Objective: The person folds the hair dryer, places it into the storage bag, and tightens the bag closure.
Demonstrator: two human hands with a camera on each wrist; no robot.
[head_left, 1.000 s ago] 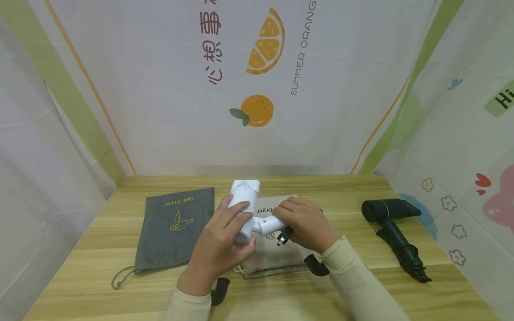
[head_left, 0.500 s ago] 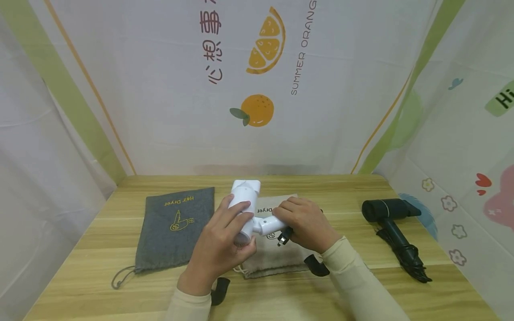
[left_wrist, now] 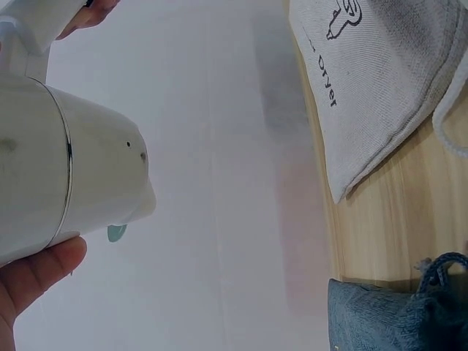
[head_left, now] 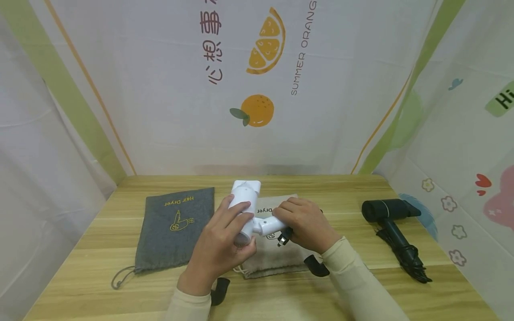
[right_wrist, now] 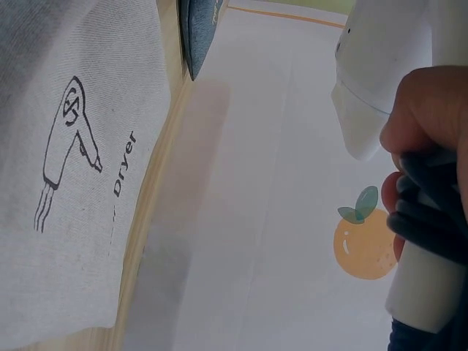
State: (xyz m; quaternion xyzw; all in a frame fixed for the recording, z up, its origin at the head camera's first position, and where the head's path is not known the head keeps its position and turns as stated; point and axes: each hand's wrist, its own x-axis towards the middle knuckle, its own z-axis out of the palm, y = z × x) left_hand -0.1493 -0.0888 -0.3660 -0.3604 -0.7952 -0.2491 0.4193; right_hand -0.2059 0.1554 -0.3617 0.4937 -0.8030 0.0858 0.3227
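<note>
The wood-grain table (head_left: 88, 258) extends to the lower frame border; two cream-sleeved forearms enter over it. A curved black piece (head_left: 220, 291) shows beside the left wrist and a second curved black piece (head_left: 316, 265) beside the right; whether either touches the table cannot be told.

The left hand (head_left: 222, 238) grasps the barrel of the white plastic hair dryer (head_left: 246, 198), thumb under, fingers over. The right hand (head_left: 307, 223) grasps its handle together with the bundled black cord (right_wrist: 439, 216); the black plug (head_left: 283, 238) protrudes below that hand. The dryer is held above the table, over the beige cloth pouch (head_left: 261, 261), grille end near, nozzle end toward the far edge.

Left of the hands, the dark grey cloth pouch (head_left: 176, 240) lies flat, with a margin of wood between it and the left edge. At right, well apart, lies the black hair dryer (head_left: 396, 234); its nozzle crosses the line of the right edge. A strip of wood separates both pouches from the far edge, where the white printed curtain (head_left: 168, 151) stands.
</note>
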